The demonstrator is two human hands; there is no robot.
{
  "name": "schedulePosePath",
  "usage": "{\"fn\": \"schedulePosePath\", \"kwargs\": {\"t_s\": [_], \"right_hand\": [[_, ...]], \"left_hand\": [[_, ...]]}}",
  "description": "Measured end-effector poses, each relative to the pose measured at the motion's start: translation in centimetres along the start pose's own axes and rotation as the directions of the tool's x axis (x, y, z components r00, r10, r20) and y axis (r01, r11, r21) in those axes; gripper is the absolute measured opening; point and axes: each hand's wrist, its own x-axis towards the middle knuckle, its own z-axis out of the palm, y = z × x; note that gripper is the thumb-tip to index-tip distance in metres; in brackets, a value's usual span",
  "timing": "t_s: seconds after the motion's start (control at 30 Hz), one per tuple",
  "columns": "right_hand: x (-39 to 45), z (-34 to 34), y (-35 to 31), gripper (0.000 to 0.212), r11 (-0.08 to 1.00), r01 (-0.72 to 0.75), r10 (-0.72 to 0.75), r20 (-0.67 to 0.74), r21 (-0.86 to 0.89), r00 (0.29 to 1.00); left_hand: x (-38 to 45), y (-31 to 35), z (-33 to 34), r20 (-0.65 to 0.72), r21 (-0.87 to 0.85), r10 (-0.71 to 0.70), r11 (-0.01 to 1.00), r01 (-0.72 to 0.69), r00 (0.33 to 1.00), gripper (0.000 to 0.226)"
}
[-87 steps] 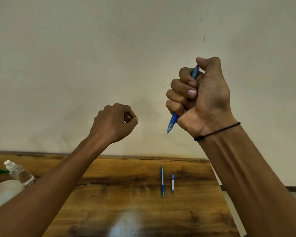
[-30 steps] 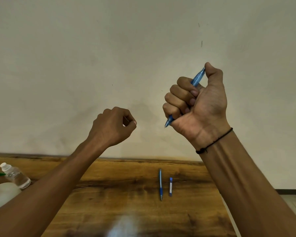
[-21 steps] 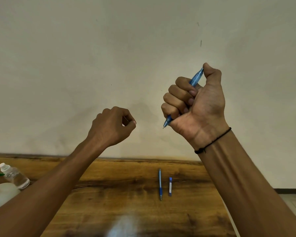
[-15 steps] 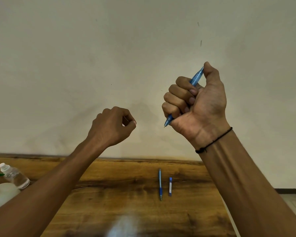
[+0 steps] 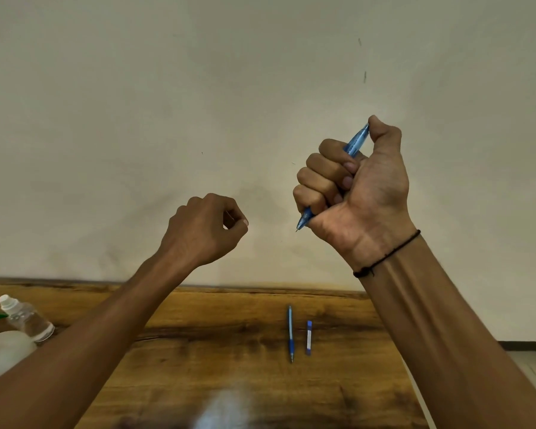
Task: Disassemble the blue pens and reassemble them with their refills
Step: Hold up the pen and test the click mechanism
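Note:
My right hand (image 5: 359, 193) is raised in front of the wall and grips a blue pen (image 5: 356, 144) in its fist. The thumb presses on the pen's top end, and the tip pokes out below the little finger. My left hand (image 5: 205, 230) is held up to the left, fingers curled with thumb against forefinger; whether anything small sits in it I cannot tell. On the wooden table (image 5: 198, 351) lie a second blue pen (image 5: 290, 334) and a short blue and white piece (image 5: 309, 337) side by side.
A small clear plastic bottle (image 5: 25, 318) with a white cap lies at the table's left edge beside a white object (image 5: 3, 351) and a green leaf. The wall rises right behind the table. The table's right edge drops to the floor.
The pen's lower end has slid up into my right fist, with only the tip showing now. Both hands stay raised in nearly the same place. The pen and piece on the table have not moved.

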Motion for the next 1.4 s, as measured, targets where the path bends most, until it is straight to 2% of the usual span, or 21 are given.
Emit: {"fn": "schedulePosePath", "kwargs": {"t_s": [1.4], "right_hand": [[0.46,-0.68,0.16,0.064,1.000,0.014,-0.014,0.006,-0.005,1.000]], "left_hand": [[-0.08,-0.06,0.21,0.011,-0.031,0.014,0.999,-0.014,1.000,0.009]]}}
